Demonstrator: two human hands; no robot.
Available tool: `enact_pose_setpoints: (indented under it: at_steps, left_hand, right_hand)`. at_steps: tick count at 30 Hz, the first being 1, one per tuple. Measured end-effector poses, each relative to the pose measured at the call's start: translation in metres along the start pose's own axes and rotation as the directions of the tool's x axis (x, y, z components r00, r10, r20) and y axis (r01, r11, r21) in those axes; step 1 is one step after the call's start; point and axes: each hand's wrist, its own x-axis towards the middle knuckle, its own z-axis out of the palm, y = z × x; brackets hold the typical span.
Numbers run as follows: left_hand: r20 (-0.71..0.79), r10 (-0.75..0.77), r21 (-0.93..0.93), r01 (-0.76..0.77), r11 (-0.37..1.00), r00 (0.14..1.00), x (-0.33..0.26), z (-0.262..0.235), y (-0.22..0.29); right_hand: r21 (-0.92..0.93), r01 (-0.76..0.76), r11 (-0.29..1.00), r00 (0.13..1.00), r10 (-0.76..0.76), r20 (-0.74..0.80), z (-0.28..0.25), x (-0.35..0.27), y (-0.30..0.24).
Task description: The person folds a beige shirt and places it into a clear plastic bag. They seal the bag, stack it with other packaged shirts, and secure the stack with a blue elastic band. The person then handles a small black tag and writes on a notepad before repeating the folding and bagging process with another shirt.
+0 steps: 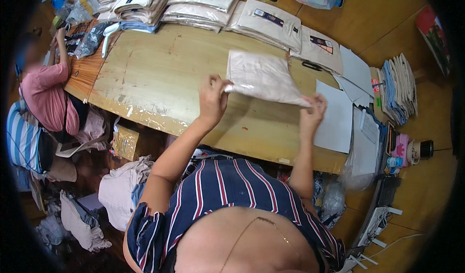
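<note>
Left hand (212, 102) and right hand (314, 112) pinch near corners of a beige packet (262, 77), apparently folded, not yet among far stacks (199, 15).

This is a garment workroom. Bagged clothes (246, 22) line the tabletop's (160, 69) far edge; loose garments (118, 190) lie below its near edge.
</note>
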Motion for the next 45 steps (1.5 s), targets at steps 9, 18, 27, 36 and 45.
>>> enact_pose_setpoints:
  at_steps: [9,18,27,36,45]
  left_hand:
    - [0.023,-0.247,0.041,0.246,0.968,0.969,0.058,0.002,-0.009]
    - [0.414,-0.301,0.437,0.103,0.894,0.859,-0.011,0.086,0.016]
    - [0.508,-0.393,0.47,0.136,0.872,0.766,-0.007,0.091,0.019]
    - [0.552,-0.405,0.454,0.145,0.879,0.729,-0.002,0.098,0.014]
    - [0.566,-0.421,0.448,0.164,0.879,0.709,-0.004,0.093,0.015]
  right_hand:
    - [0.367,-0.348,0.862,0.937,0.307,0.168,0.02,0.05,-0.015]
    - [-0.365,-0.059,0.929,0.949,0.166,0.27,0.097,0.0,-0.044]
    - [-0.448,-0.089,0.889,0.853,0.3,0.427,0.11,-0.007,-0.039]
    - [-0.471,-0.099,0.877,0.802,0.35,0.484,0.114,-0.002,-0.037]
    - [-0.467,-0.06,0.882,0.806,0.319,0.499,0.112,-0.004,-0.038]
